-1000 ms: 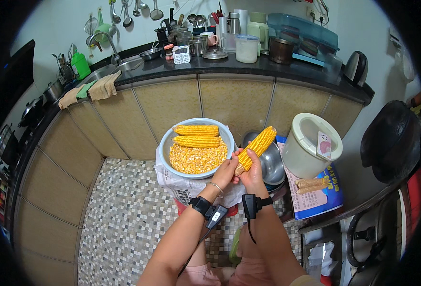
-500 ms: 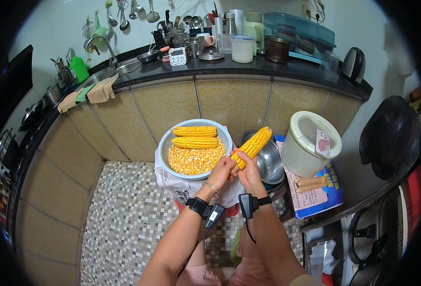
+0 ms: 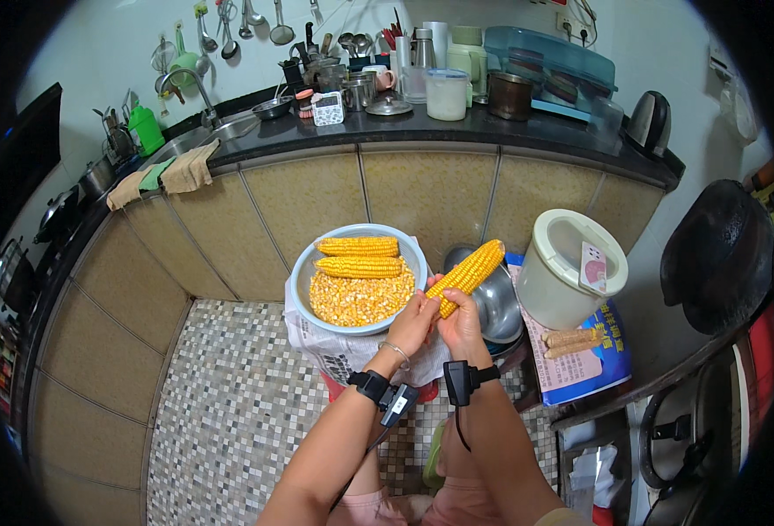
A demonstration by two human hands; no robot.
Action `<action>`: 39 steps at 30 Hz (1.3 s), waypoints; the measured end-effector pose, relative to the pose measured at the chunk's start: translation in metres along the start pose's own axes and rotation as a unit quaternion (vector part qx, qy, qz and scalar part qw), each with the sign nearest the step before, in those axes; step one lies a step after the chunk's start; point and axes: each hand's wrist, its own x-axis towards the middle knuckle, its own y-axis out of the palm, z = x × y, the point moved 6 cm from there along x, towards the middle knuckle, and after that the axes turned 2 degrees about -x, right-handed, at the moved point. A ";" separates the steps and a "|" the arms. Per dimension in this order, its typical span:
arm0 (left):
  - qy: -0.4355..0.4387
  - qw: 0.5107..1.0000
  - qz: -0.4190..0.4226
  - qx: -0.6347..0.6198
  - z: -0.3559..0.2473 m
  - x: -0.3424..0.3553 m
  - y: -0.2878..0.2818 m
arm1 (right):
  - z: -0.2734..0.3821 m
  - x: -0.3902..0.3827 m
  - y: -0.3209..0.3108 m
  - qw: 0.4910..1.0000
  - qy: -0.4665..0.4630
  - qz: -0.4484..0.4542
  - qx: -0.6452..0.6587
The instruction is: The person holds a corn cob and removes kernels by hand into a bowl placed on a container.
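Both my hands are closed on the lower end of a yellow corn cob (image 3: 472,273), which tilts up to the right. My left hand (image 3: 414,321) grips its base from the left, and my right hand (image 3: 460,319) wraps it from below and the right. The fingers partly hide the cob's lower end. Just left of my hands stands a light blue basin (image 3: 294,289) of loose corn kernels (image 3: 360,300). Two whole cobs lie on the kernels: one cob (image 3: 358,246) at the back, another cob (image 3: 360,267) in front of it.
Behind the held cob sits a steel bowl (image 3: 499,307). To the right, a lidded cream bucket (image 3: 549,276) stands by stripped cobs (image 3: 571,342) on a printed sheet (image 3: 610,359). Newspaper (image 3: 317,346) lies under the basin. A dark counter (image 3: 317,137) runs along the back.
My hands and the held cob have shifted slightly to the right and down in the picture. The grip stays closed on the cob; the basin's contents look the same.
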 end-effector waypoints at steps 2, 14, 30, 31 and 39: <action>0.027 0.997 -0.028 0.066 0.005 0.004 -0.009 | -0.003 0.003 -0.002 1.000 0.006 -0.009 -0.027; 0.099 0.951 -0.042 0.289 -0.030 -0.018 0.000 | 0.001 -0.003 0.006 0.995 -0.044 -0.062 -0.063; 0.047 0.929 -0.046 0.364 -0.036 -0.022 0.008 | 0.001 -0.003 -0.001 0.994 -0.029 -0.059 -0.089; 0.048 0.928 -0.045 0.366 -0.037 -0.021 0.008 | 0.002 -0.004 0.001 0.994 -0.030 -0.059 -0.087; 0.040 0.936 -0.025 0.348 -0.031 -0.018 0.007 | 0.004 -0.003 0.001 0.993 -0.039 -0.079 -0.076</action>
